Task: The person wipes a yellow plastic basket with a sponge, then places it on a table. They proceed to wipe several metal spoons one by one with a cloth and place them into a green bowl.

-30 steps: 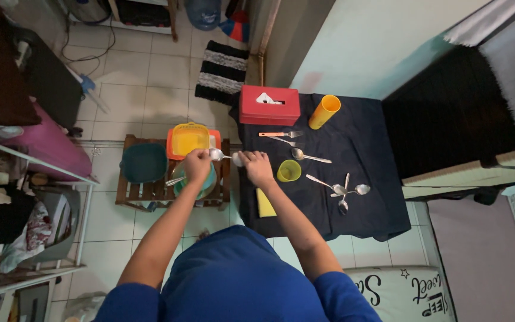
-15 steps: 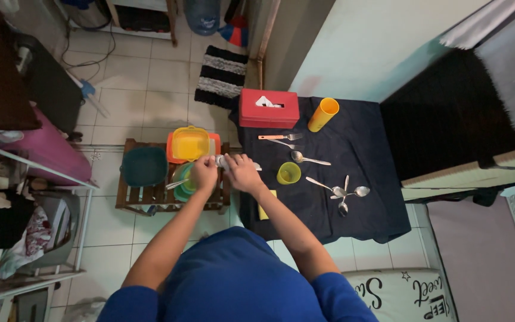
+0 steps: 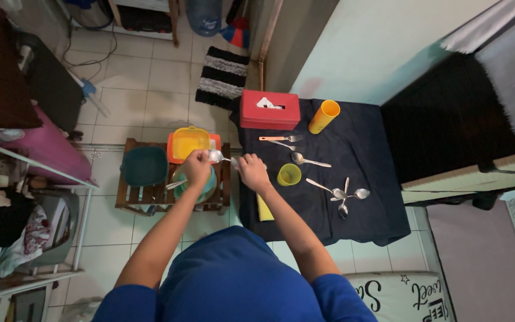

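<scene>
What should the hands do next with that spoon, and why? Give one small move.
Probably carry the spoon across and lay it on the dark cloth beside the other spoons. The left hand holds it above the teal bowl, the right hand pinches something small and pale at its handle end, seemingly wiping it, and several spoons already lie there.

The closed left hand (image 3: pixel 198 166) hides most of the handle of the shiny metal spoon (image 3: pixel 216 156) it holds, and covers much of the teal round bowl (image 3: pixel 210 180) below. The right hand (image 3: pixel 251 169) is closed around something small and pale, too small to identify. The right forearm overlaps the flat yellow sponge (image 3: pixel 264 209). The blue-sleeved person is cut off by the bottom edge
</scene>
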